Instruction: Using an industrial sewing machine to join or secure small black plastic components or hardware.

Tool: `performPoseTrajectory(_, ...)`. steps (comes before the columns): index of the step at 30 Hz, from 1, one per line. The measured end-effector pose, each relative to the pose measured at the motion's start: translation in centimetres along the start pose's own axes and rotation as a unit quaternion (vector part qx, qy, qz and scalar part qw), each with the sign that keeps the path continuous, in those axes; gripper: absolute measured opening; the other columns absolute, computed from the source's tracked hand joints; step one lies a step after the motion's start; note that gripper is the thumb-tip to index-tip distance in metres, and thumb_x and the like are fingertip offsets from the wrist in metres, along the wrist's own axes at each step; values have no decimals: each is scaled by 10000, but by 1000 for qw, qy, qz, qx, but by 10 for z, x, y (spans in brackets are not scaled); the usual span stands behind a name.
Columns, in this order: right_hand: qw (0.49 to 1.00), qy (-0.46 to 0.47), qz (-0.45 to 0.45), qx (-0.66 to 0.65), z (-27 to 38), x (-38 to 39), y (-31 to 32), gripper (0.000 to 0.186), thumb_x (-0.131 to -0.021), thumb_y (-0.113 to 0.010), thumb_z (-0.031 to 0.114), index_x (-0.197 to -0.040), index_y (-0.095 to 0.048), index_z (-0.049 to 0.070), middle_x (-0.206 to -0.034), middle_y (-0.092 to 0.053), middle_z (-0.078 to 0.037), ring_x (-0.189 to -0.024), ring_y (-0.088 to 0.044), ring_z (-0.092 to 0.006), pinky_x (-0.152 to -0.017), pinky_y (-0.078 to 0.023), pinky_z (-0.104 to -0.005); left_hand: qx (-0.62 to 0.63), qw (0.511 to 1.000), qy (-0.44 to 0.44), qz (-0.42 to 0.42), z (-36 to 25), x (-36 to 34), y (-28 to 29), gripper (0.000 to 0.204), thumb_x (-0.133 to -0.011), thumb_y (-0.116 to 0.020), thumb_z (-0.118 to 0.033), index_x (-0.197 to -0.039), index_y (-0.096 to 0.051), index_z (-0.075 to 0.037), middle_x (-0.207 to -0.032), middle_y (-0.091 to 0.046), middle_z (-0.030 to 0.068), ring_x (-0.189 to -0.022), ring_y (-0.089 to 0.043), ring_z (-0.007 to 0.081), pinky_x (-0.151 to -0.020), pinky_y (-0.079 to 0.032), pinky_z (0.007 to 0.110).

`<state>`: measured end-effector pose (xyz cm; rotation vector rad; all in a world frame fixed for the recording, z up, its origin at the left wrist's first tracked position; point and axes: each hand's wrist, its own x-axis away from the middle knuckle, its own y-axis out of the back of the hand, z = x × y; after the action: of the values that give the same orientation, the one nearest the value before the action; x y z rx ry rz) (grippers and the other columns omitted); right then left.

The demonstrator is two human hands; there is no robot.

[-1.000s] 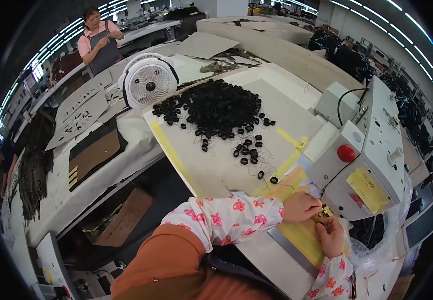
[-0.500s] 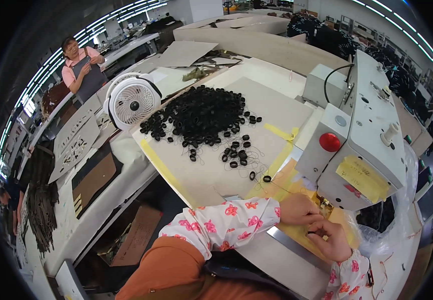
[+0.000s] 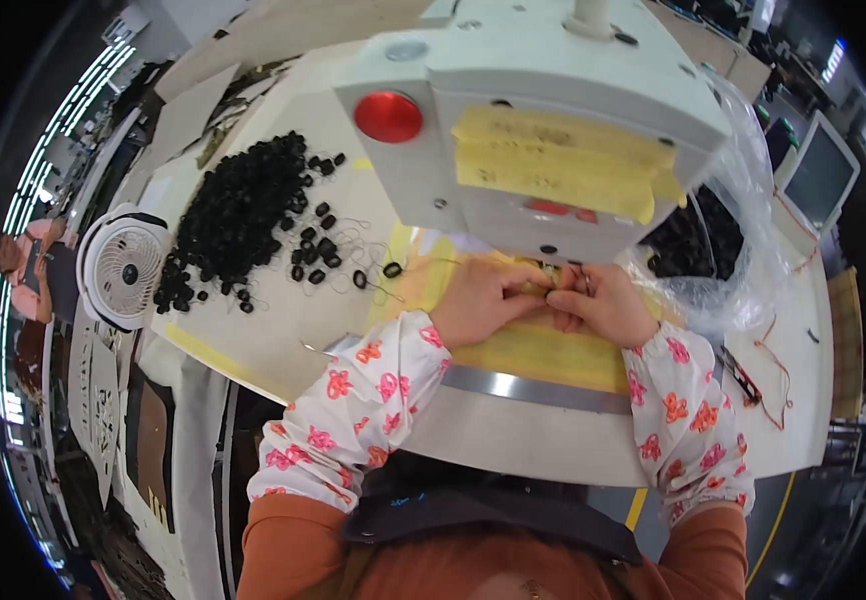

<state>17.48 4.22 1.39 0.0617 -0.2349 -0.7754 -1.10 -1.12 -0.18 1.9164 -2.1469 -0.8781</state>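
Note:
My left hand [image 3: 483, 302] and my right hand [image 3: 609, 304] meet fingertip to fingertip under the front of a white sewing machine head [image 3: 553, 75]. Both are closed in a pinch, and whatever lies between the fingers is hidden or too small to name. Beneath them the machine bed is covered with yellow tape [image 3: 543, 352], edged by a metal strip [image 3: 538, 390]. Left of the machine lies a big heap of small black fabric loops [image 3: 238, 205]. Several stray loops [image 3: 318, 250] with loose threads lie between the heap and my left hand.
A red button [image 3: 388, 117] sits on the machine's left side. A white fan [image 3: 125, 268] stands beyond the heap. Clear plastic bag [image 3: 753, 235] with black pieces lies right of the machine, near thread snips [image 3: 741, 376]. A person [image 3: 33, 265] is at the far left.
The view has swung to the right, so the machine now fills the upper middle. My fingers have come together under the machine head; before, a small dark piece showed at my right fingertips.

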Motion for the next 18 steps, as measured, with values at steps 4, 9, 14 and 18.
performPoseTrajectory(4, 999, -22, -37, -9, 6, -2, -5, 146, -791, -626, 87, -783, -512, -4, -641, -565, -37, -562, -567, -93, -498, -457, -224, -45, 998, 33, 43, -4, -4, 6, 206, -706, -655, -216, -867, -650, -87, -558, -552, 78, -462, -507, 144, -466, -390, 265)
performPoseTrajectory(9, 943, 168, -200, 206, -7, 3, -13, 148, -736, -649, 69, -779, -536, -15, -646, -574, -84, -575, -581, -162, -513, -451, -272, -34, 989, 142, -8, -2, -5, 0, 194, -738, -623, -219, -844, -652, -59, -534, -538, 60, -448, -479, 127, -445, -360, 262)
performPoseTrajectory(14, 887, 258, -259, 283, -17, 0, -17, 107, -696, -634, 33, -741, -549, -15, -662, -570, -141, -597, -562, -281, -532, -443, -338, -93, 986, 136, -1, -4, -11, -4, 201, -750, -629, -215, -840, -648, -37, -500, -482, 26, -450, -412, 88, -441, -323, 261)
performPoseTrajectory(18, 902, 231, -268, 246, -17, -3, -18, 80, -698, -607, 15, -716, -536, -17, -654, -557, -155, -608, -550, -313, -533, -430, -365, -76, 980, 186, 2, -9, -13, -3, 230, -760, -611, -258, -863, -653, -56, -557, -562, 68, -481, -507, 159, -487, -389, 289)
